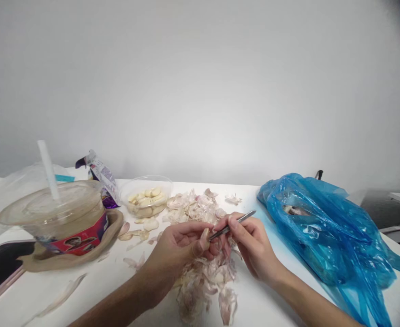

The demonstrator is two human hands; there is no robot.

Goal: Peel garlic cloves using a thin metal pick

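Near the middle of the table, my left hand (186,245) pinches a garlic clove (204,236), mostly hidden by the fingers. My right hand (250,240) grips a thin metal tool (242,219), perhaps a small knife; its tip meets the clove. Loose garlic skins (208,277) lie in a heap under both hands, and more spread behind them. Peeled garlic cloves (148,197) sit in a clear round plastic bowl (165,184) beyond my left hand.
At left stands a large lidded drink cup (73,215) with a white straw (48,168), beside a dark phone or tablet (5,261). Behind is a purple snack packet (104,179). A blue plastic bag (322,236) fills the right side. A grey wall (200,91) rises behind.
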